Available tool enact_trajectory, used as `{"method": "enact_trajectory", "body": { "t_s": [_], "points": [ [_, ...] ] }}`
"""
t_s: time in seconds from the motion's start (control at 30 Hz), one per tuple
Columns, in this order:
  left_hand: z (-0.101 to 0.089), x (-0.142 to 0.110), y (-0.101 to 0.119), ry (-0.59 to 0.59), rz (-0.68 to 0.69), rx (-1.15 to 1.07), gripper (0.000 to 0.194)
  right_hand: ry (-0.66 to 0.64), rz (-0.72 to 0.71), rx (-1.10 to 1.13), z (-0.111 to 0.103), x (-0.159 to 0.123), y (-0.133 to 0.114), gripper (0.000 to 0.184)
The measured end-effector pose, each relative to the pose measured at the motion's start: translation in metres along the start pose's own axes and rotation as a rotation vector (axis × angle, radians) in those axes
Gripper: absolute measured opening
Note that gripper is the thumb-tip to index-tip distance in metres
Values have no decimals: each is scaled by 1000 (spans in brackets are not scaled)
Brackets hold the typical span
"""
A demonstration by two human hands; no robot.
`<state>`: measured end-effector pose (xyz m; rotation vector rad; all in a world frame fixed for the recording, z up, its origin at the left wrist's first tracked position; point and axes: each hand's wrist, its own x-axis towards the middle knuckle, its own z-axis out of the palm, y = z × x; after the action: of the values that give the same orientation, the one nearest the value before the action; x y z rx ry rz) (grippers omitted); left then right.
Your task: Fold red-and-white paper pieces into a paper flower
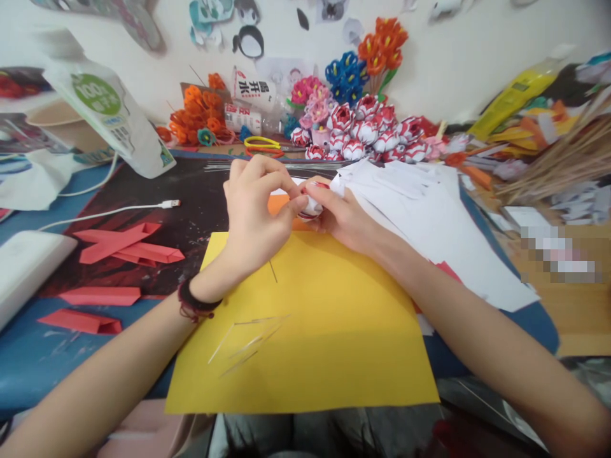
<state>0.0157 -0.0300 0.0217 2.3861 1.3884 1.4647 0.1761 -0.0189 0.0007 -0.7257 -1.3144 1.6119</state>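
A small red-and-white paper flower (312, 207) is held over the far edge of a yellow sheet (334, 318). The fingers of my right hand (341, 207) wrap round it from the right. From the left, the thumb and forefinger of my left hand (262, 203) close in a pinch at its edge. My fingers partly cover the flower. Below my left palm a thin dark wire (273, 272) shows, its upper end hidden. Several short silvery wires (251, 343) lie on the yellow sheet. An orange piece of paper (277, 203) shows behind my hands.
Folded red paper strips (128, 245) lie at left, near a white cable (100, 213) and a white bottle (109, 108). White paper sheets (429, 222) spread at right. Behind stand finished red-and-white flowers (367, 130), yellow-handled scissors (262, 145) and long wires (281, 166).
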Motion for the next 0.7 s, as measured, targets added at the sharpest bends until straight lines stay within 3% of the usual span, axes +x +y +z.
{"method": "enact_trajectory", "body": {
  "t_s": [0.4,0.53,0.63,0.7],
  "points": [
    [5,4,-20,-273,-299,-574,30,-134,-36,-114,-6,2,6,33],
    [2,8,-23,-267,-242,-536,29,-81,-30,-116,-7,2,6,29],
    [-1,10,-20,-218,-108,-423,23,38,-59,-98,-7,3,5,28],
    [-1,9,-16,-251,-4,-346,23,99,-67,-79,-6,4,4,31]
  ]
}}
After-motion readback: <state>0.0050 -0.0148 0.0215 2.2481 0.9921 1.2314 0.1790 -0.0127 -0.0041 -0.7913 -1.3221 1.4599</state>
